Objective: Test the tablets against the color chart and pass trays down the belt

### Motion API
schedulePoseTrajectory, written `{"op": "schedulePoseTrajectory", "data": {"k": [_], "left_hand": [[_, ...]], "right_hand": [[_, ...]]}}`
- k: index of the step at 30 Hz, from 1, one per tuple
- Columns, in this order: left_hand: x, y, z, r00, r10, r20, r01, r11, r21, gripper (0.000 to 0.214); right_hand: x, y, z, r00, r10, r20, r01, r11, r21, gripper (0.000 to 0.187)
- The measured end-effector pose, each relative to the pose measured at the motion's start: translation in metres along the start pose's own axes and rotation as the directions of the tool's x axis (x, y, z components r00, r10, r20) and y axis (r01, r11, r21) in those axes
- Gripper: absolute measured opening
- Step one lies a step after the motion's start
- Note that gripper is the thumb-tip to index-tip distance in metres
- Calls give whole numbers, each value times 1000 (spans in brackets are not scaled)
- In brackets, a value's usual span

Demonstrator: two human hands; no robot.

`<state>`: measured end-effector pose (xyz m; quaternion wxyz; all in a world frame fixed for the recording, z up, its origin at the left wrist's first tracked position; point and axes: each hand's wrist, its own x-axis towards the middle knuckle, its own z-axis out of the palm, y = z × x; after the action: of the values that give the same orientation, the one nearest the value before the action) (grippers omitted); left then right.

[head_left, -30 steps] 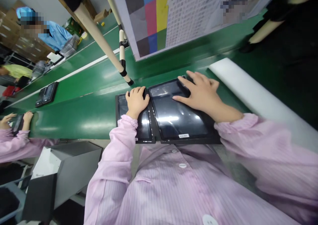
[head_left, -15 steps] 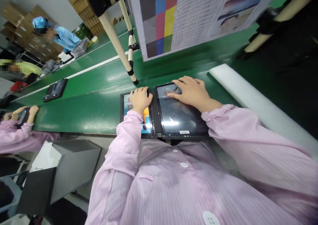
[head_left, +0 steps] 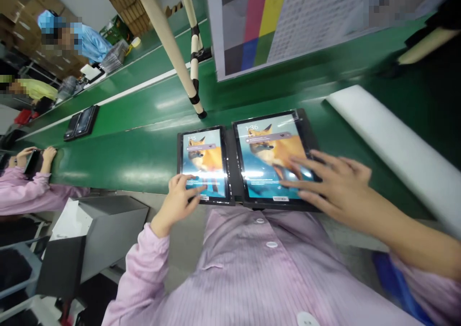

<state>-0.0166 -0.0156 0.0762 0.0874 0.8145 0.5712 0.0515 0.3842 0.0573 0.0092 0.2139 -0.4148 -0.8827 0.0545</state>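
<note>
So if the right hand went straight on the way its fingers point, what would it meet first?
Likely the larger tablet. The right hand overlaps it in this view, though touch or hover is unclear. Farther along lies the smaller tablet.

Tablets: n = 2, smaller tablet (head_left: pixel 205 165) and larger tablet (head_left: pixel 272 162). Fox pictures (head_left: pixel 281 148): 2, one per screen. White labels (head_left: pixel 281 199): 2, one per tablet. Wearer's own hands: 2, left hand (head_left: pixel 176 200) and right hand (head_left: pixel 340 187). Shirt buttons (head_left: pixel 272 245): 3 visible. White slab (head_left: pixel 396 146): 1. Colour-patch chart (head_left: pixel 288 28): 1. Dark devices (head_left: pixel 85 120) at left: 2, plus 1 device (head_left: pixel 32 163) at a co-worker's hands (head_left: pixel 47 158), which number 2. Co-workers: 3 (1 in blue clothing (head_left: pixel 93 43), 1 in yellow clothing (head_left: pixel 38 89), 1 with pink sleeves (head_left: pixel 27 194)).
</note>
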Motion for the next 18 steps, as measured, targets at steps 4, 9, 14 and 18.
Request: {"op": "schedulePoseTrajectory", "data": {"k": [4, 9, 14, 18], "left_hand": [[34, -52, 16, 901, -326, -284, 331, 943, -32, 39], [26, -70, 18, 884, -373, -283, 240, 880, -411, 60], [-23, -30, 27, 972, -193, -137, 149, 949, -277, 43], [-3, -18, 28, 986, -92, -137, 75, 989, -124, 28]], "right_hand": [[45, 16, 7, 897, 427, -117, -435, 899, -49, 60], [28, 52, -16, 705, 685, -186, -691, 722, 42, 68], [-41, 56, -18, 520, 854, 22, -850, 520, -82, 84], [-51, 38, -15, 497, 867, -38, -862, 488, -138, 86]]}}
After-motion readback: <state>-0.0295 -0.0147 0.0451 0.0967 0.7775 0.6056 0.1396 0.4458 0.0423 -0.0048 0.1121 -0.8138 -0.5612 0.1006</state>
